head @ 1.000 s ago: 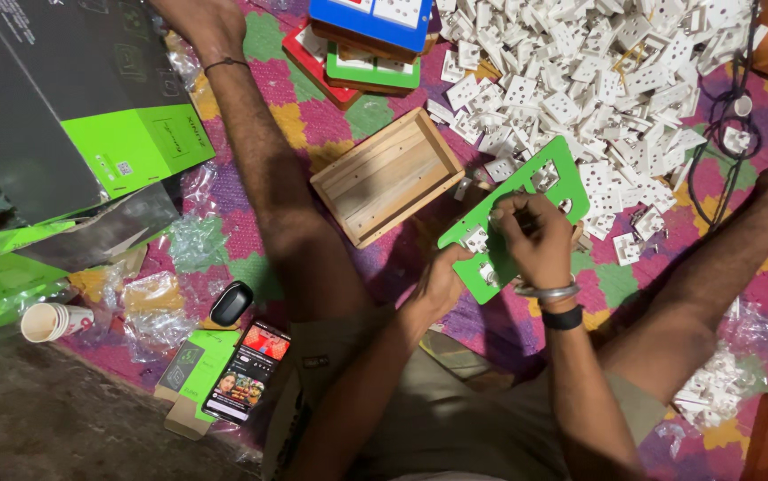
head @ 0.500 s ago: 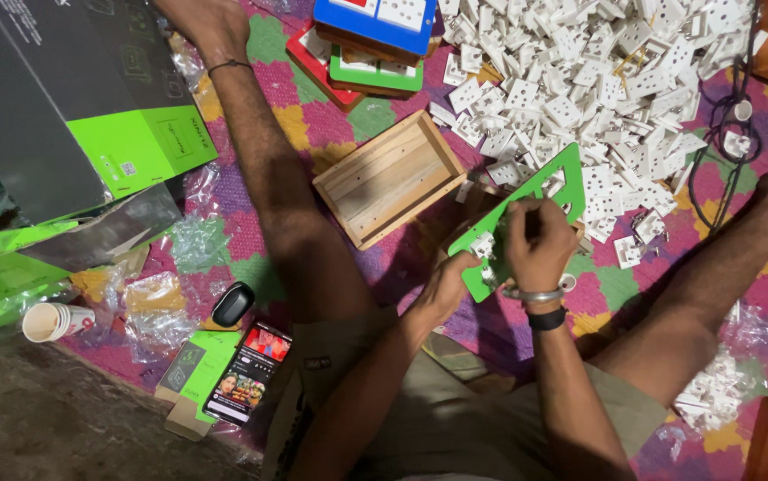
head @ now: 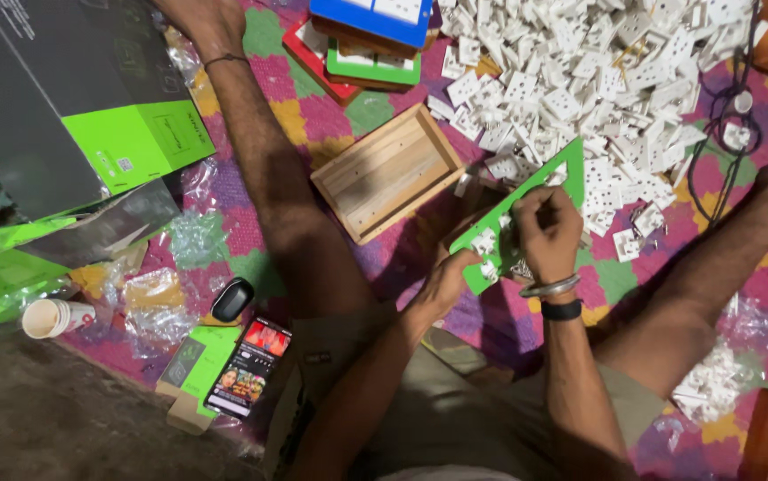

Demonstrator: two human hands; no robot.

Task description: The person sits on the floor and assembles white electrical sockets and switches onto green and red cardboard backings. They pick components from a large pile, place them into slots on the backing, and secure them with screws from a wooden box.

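A green panel [head: 551, 175] with cut-out openings is held tilted above the patterned mat between my legs. My left hand [head: 449, 279] grips its lower left edge. My right hand [head: 545, 227], with a metal bangle and a black band on the wrist, presses on the middle of the panel, fingers curled over small white socket parts [head: 485, 242] seated in it. Whether the right hand pinches a part or a tool is hidden by the fingers. A large heap of white socket modules [head: 597, 80] lies just beyond the panel.
An empty wooden box [head: 389, 171] lies left of the panel. Stacked red, green and blue panels [head: 368, 36] sit at the top. Green-and-grey cartons [head: 134, 142], plastic wrappers, a paper cup [head: 56, 317], a lit phone [head: 248, 365] and a black mouse-like object [head: 232, 298] lie at left. Black cables [head: 731, 125] run at right.
The green panel has tipped and shifted slightly; my right hand has slid a little along it while my left hand keeps its hold on the lower edge.
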